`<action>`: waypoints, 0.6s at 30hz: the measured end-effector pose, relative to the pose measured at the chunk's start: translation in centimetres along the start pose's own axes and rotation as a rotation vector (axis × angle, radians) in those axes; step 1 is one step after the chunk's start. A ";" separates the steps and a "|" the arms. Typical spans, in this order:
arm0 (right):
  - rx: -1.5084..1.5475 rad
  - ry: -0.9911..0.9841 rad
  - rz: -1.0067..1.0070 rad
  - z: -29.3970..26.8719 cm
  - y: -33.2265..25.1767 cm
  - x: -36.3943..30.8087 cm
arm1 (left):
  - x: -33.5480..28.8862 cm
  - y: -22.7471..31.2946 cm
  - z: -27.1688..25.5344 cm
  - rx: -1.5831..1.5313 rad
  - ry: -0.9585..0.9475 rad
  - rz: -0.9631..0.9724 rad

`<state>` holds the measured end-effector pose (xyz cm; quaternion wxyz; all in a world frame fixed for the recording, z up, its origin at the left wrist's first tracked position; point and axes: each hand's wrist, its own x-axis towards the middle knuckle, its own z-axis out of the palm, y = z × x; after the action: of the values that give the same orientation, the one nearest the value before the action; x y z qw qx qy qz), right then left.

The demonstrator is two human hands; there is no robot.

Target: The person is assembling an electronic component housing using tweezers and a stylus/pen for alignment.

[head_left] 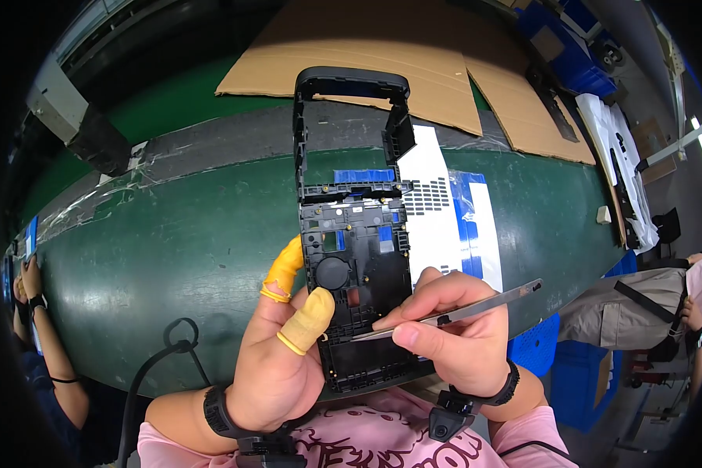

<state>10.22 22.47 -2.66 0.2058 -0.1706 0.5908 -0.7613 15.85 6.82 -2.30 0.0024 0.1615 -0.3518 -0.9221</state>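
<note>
A long black plastic housing (382, 285), with an open frame at its far end and ribs and small brass-coloured inserts inside, is held up over the table. My left hand (277, 366) grips its left edge, thumb on the inner face and a finger behind; both wear yellow finger cots. Between the thumb and fingers of my right hand (460, 335) is a pair of metal tweezers (495, 303). The tips point left and reach into the lower part of the housing near my left thumb. Whether they pinch anything is too small to tell.
The green table (187, 234) carries a white sheet with black slots (429, 226) and a blue-and-white strip (468, 210). Cardboard sheets (366, 39) lie at the back. A black cable (144, 374) loops at the front left. Blue crates (577, 382) stand right; other people are at both sides.
</note>
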 end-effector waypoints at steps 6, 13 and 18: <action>-0.050 0.013 -0.006 0.0 0.2 0.0 | -0.1 0.2 0.2 -0.043 0.015 -0.028; -0.074 0.006 -0.037 0.1 0.2 0.1 | 0.0 0.5 0.0 -0.041 -0.036 -0.046; -0.153 -0.036 -0.081 -0.3 -0.4 -0.1 | -0.1 0.2 -0.4 0.199 -0.075 0.044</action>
<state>10.09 22.80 -2.34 0.1721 -0.2233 0.6359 -0.7185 16.00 6.42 -2.44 -0.0065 0.1185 -0.4447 -0.8878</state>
